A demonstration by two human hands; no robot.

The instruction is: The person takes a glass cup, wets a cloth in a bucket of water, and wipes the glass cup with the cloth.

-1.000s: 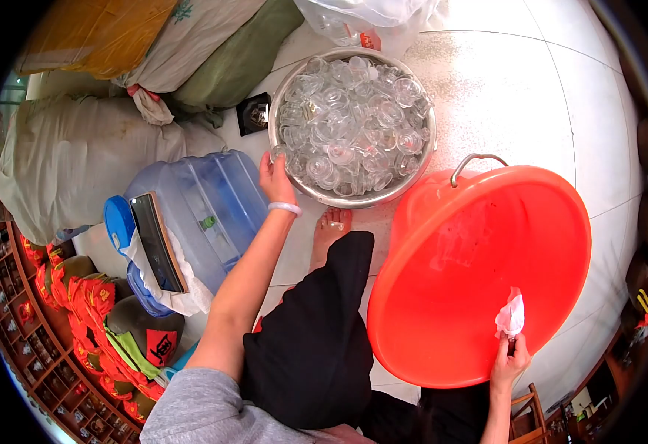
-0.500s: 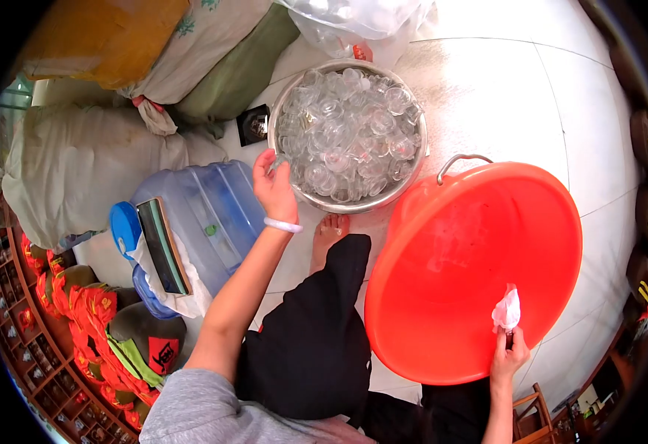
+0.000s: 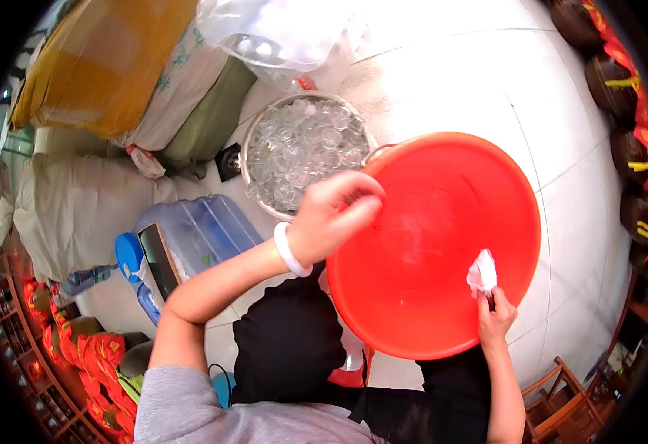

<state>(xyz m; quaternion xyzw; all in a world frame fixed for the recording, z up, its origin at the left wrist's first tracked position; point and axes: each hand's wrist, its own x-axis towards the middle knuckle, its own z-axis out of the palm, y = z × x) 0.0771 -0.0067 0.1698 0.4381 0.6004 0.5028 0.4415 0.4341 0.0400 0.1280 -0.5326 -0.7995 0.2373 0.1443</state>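
My left hand, with a pale bracelet on its wrist, is raised over the left rim of a large red tub. Its fingers are curled and blurred, and whatever they may hold is hidden. Over the near right part of the tub, my right hand pinches a dark, thin piece topped by a crumpled white cloth. Beyond my left hand stands a round metal basin heaped with small clear glass pieces. The tub is tilted toward me.
A clear plastic bag lies behind the basin. Large sacks are stacked at the left. A blue water container lies beside them, with a phone on it. Dark jars line the right edge. A wooden chair stands at the lower right.
My left hand has moved from the basin's near left edge rightward to the red tub. The view has shifted. My right hand still holds the white cloth piece.
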